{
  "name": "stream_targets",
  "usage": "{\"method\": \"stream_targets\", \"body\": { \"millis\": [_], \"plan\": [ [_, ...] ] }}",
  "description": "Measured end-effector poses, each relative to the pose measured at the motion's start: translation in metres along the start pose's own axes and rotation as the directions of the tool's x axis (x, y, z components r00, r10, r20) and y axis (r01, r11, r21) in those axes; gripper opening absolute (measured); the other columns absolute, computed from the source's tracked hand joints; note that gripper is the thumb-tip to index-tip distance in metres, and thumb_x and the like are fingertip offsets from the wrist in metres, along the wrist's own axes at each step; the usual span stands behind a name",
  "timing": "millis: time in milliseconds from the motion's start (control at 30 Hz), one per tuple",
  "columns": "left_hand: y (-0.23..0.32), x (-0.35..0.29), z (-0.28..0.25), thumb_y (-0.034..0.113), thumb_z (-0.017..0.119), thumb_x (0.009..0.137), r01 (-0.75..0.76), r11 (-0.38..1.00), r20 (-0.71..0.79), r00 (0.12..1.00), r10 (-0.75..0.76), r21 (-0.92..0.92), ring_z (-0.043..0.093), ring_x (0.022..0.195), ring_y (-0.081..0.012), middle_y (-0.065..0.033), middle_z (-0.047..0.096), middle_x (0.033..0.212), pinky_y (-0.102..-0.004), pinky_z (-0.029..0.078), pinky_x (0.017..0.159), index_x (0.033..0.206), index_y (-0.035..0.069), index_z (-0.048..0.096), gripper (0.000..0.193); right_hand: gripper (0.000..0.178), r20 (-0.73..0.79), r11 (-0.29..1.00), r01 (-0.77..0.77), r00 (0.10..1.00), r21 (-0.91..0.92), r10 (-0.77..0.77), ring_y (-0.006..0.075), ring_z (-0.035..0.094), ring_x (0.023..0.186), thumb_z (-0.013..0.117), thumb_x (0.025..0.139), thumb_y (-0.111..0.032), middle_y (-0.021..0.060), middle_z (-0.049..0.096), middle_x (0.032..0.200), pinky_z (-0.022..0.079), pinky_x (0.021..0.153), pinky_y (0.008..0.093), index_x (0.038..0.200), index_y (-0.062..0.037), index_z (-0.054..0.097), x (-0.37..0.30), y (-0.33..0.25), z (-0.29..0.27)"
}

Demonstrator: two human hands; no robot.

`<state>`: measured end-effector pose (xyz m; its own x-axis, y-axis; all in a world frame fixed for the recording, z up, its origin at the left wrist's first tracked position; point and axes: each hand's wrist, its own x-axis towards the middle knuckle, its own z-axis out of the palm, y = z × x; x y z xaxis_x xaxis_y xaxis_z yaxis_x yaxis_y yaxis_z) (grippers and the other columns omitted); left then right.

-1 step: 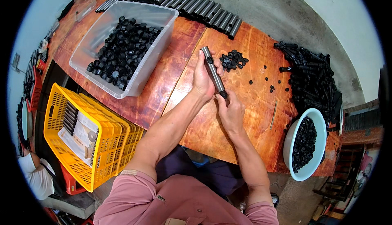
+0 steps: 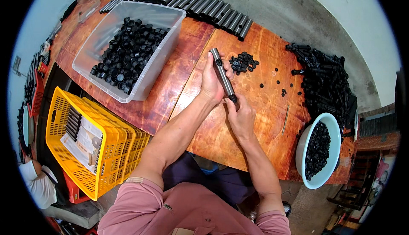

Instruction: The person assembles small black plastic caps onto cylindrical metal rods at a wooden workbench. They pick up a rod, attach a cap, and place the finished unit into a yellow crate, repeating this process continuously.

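Note:
My left hand (image 2: 211,81) is wrapped around a grey metal tube (image 2: 222,74) with black parts, held slanted above the wooden table. An oval hole shows near the tube's far end. At the near end, the fingers of my right hand (image 2: 241,115) pinch the tube's black end piece (image 2: 232,99); the fingertips partly cover it. Just beyond my hands lies a small heap of black round caps (image 2: 244,62), with a few loose ones to its right.
A clear plastic bin (image 2: 147,91) of black caps stands left on the wooden table (image 2: 272,137). Metal tubes (image 2: 208,11) line the back. Black rod-like parts (image 2: 326,81) pile up right, by a pale blue bowl (image 2: 301,156) and a thin rod (image 2: 285,119). Yellow crates (image 2: 113,139) stand left.

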<state>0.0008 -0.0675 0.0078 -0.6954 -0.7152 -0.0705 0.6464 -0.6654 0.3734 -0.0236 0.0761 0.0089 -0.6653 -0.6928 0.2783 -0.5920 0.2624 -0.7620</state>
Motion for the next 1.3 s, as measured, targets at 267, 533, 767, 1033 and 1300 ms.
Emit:
{"method": "stream_targets", "body": {
  "millis": [267, 533, 767, 1033, 1300],
  "plan": [
    [-0.023, -0.013, 0.002, 0.053, 0.042, 0.105, 0.259, 0.963, 0.138, 0.959, -0.247, -0.077, 0.052, 0.064, -0.0164, -0.0037, 0.055, 0.08, -0.0301, 0.043, 0.061, 0.108, 0.011, 0.051, 0.043, 0.06, -0.264, 0.902, 0.13, 0.964, 0.411, -0.018, 0.0224, 0.053, 0.113, 0.042, 0.104, -0.051, 0.0134, 0.056, 0.12, 0.041, 0.1, 0.0367, 0.125, 0.0034, 0.056, 0.011, 0.012, -0.008],
    [-0.045, -0.026, 0.006, 0.055, 0.036, 0.106, 0.237, 0.972, 0.05, 0.97, -0.237, 0.009, 0.05, 0.061, -0.0119, -0.0016, 0.054, 0.078, -0.0258, 0.04, 0.056, 0.115, 0.011, 0.051, 0.048, 0.064, -0.425, 0.918, 0.158, 0.905, 0.365, 0.012, 0.0247, 0.053, 0.112, 0.04, 0.103, -0.055, 0.0142, 0.057, 0.119, 0.04, 0.101, 0.0403, 0.123, 0.0029, 0.056, 0.013, 0.018, -0.002],
    [-0.051, -0.035, 0.014, 0.053, 0.034, 0.107, 0.284, 0.958, 0.018, 0.959, -0.284, 0.035, 0.05, 0.061, -0.0122, -0.0018, 0.053, 0.077, -0.0262, 0.041, 0.057, 0.115, 0.011, 0.05, 0.046, 0.056, -0.428, 0.899, 0.178, 0.904, 0.399, 0.011, 0.0264, 0.051, 0.118, 0.047, 0.102, -0.045, 0.0163, 0.052, 0.127, 0.039, 0.103, 0.0399, 0.126, 0.0048, 0.052, 0.014, 0.018, -0.006],
    [-0.052, -0.033, 0.011, 0.051, 0.031, 0.108, 0.317, 0.947, 0.186, 0.935, -0.303, -0.055, 0.048, 0.058, -0.0124, -0.0028, 0.053, 0.076, -0.0263, 0.039, 0.055, 0.117, 0.011, 0.048, 0.045, 0.07, -0.433, 0.878, 0.269, 0.898, 0.397, -0.08, 0.0246, 0.054, 0.113, 0.047, 0.1, -0.06, 0.0167, 0.051, 0.129, 0.04, 0.103, 0.0383, 0.126, 0.0049, 0.052, 0.012, 0.011, -0.005],
    [-0.027, -0.003, -0.007, 0.046, 0.035, 0.108, 0.252, 0.951, 0.128, 0.964, -0.232, -0.18, 0.05, 0.063, -0.0165, -0.0052, 0.056, 0.084, -0.0306, 0.042, 0.059, 0.117, 0.012, 0.053, 0.04, 0.044, -0.388, 0.832, 0.094, 0.909, 0.546, 0.152, 0.0214, 0.056, 0.11, 0.043, 0.107, -0.037, 0.0127, 0.062, 0.115, 0.042, 0.102, 0.0391, 0.12, 0.0026, 0.057, 0.017, 0.013, -0.008]
  ]
}}
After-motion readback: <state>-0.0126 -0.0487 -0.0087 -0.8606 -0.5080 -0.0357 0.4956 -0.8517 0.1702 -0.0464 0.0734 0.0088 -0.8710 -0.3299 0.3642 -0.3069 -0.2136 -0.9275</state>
